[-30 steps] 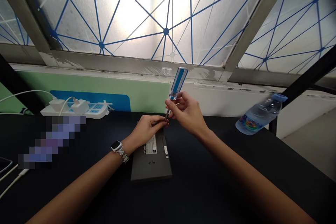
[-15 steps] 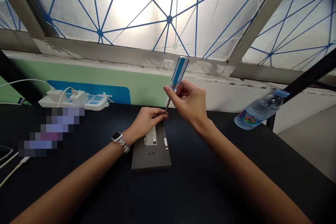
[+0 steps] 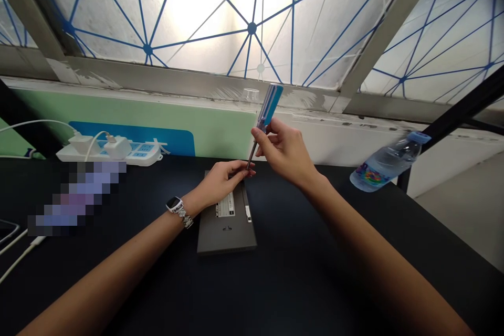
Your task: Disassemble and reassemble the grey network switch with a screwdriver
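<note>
Head view: the black table (image 3: 315, 273) runs far to a green and white wall under a window ledge. Its right edge slants from the far right corner toward the near right, with bare floor beyond. A water bottle (image 3: 388, 163) lies tilted at that far right corner, well apart from the hands. At the far left a white power strip (image 3: 110, 149) sits against the wall, and white cables cross the left edge. The near half of the table and the stretch right of the grey box (image 3: 228, 226) are open. The box lies flat at mid-table. The right hand (image 3: 285, 152) is raised above the box's far end, wrist bent, its fingers closed around the lower handle of a blue and clear screwdriver (image 3: 268, 107). The screwdriver tilts with its handle up and to the right, shaft pointing down and left. The left hand (image 3: 220, 184), a watch (image 3: 175, 205) on its wrist, rests over the box's far end with fingertips pinched on the tip of the shaft. Both forearms reach in from the near edge.
</note>
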A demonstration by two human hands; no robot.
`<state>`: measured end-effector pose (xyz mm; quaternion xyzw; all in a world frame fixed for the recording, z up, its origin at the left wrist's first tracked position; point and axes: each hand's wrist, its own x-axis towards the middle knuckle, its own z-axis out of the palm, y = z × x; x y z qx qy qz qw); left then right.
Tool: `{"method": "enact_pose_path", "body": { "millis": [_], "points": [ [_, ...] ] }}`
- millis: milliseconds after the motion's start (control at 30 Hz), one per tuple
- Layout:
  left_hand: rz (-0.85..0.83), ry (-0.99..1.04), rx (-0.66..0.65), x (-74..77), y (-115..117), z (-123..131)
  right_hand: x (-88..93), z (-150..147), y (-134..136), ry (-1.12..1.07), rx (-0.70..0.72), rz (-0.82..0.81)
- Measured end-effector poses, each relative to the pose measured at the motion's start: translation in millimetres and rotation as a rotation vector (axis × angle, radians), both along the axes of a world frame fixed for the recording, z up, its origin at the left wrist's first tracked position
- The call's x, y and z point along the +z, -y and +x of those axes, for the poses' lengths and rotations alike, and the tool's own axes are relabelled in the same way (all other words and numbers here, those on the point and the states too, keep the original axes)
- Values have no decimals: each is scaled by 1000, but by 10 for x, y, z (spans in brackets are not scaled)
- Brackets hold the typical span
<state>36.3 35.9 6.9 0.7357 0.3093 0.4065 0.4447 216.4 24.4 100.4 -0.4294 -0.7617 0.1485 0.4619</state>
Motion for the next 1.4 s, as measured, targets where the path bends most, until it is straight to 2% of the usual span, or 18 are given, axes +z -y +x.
{"method": "enact_pose_path", "body": {
  "millis": [267, 333, 400, 567, 667, 800, 1133, 1400],
  "points": [
    [-10, 24, -45, -20, -14, 18, 56, 98, -36, -53, 319, -232],
    [-11, 22, -48, -13, -10, 17, 59, 97, -33, -78, 356, -270],
    [-11, 18, -47, -4, -2, 13, 46, 70, -24, -93, 284, -242],
    [-11, 6, -29, 14, 15, 0, -19, -65, -1, -37, -155, 100],
    [-1, -5, -20, 8, 10, 1, -33, -111, 3, 25, -243, 212],
    [-8, -2, -10, -1, 3, 8, -23, -92, 1, 32, -177, 179],
    [-3, 9, -5, -4, -8, 14, -18, 29, -86, -100, 199, -150],
    [-2, 54, 7, 5, 9, 1, -95, 39, -89, -178, 130, -201]
  ]
}}
